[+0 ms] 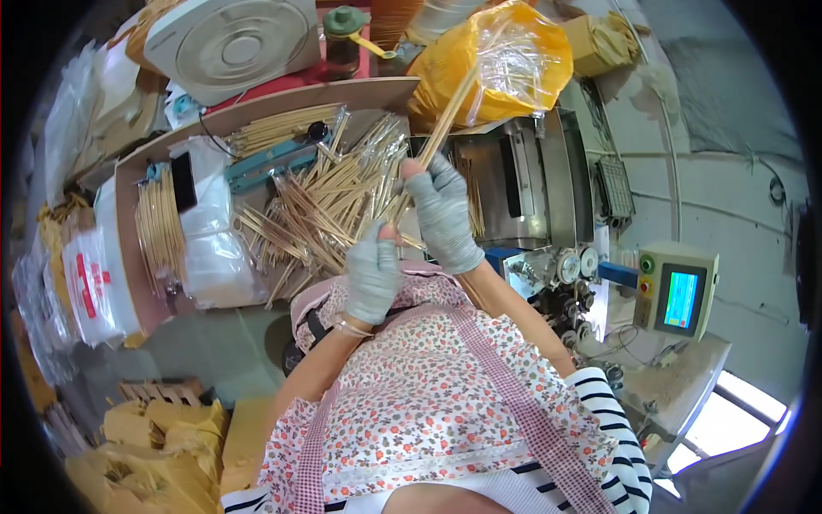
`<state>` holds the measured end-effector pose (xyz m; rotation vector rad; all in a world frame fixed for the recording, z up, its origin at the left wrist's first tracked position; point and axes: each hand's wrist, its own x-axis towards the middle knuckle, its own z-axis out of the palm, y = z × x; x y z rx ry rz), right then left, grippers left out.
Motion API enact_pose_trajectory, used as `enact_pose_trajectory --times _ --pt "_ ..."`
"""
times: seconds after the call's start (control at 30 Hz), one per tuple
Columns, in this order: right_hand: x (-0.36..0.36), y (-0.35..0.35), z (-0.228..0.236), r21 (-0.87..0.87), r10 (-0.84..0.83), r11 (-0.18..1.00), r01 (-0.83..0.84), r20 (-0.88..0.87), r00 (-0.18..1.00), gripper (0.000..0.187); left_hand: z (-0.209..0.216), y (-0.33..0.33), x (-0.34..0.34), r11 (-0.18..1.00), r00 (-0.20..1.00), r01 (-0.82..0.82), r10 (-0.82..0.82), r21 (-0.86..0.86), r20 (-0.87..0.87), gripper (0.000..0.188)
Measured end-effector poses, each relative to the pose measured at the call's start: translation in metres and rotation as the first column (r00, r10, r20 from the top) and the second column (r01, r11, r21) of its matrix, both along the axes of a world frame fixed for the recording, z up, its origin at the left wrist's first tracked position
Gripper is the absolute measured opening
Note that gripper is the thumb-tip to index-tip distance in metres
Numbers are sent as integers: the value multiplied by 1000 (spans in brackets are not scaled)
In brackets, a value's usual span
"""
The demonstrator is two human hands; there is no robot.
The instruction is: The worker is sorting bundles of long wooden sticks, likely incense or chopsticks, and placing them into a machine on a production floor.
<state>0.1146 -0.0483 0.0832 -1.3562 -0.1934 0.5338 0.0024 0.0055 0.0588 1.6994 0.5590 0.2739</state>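
A few long, thin wooden chopsticks (451,110) slant up and away from my hands. Their far ends reach in front of a yellow plastic bag. My right hand (443,212), in a grey glove with the thumb tip bare, is closed round them partway along. Lower and to the left, my left hand (374,272), gloved the same way, pinches their near ends, which its fingers partly hide. Just beyond both hands lies a loose heap of chopsticks (321,201), some among clear film, in a shallow cardboard-sided tray (257,110).
Clear film shows inside the yellow bag (437,77) at the back. A steel machine (535,184) stands at the right, with a control screen (681,298) beyond it. At left are bundled chopsticks (158,227), plastic sleeves (218,248) and a dark phone-like slab (183,182). A blue-green tool (274,163) lies behind the heap.
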Motion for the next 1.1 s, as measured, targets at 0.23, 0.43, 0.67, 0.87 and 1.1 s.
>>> enact_pose_trajectory --times 0.23,0.43,0.67,0.87,1.1 --pt "62 -30 29 135 152 981 -142 -73 986 35 -7 9 -10 999 1000 26 -26 26 -15 31" --pt "155 -78 64 540 -217 808 236 -99 971 26 -22 41 -47 953 987 -157 141 -258 -81 26" --pt "106 -128 -15 -146 120 975 -166 -279 953 23 -86 72 -146 870 762 -222 -128 -440 -635 32" --pt "8 -83 -90 -386 556 732 -561 -136 820 45 -48 46 -135 967 929 -6 -88 -253 -360 36" --pt "-11 -45 -39 -169 489 846 -507 -136 862 47 -28 43 -117 978 932 65 -130 -198 -339 26"
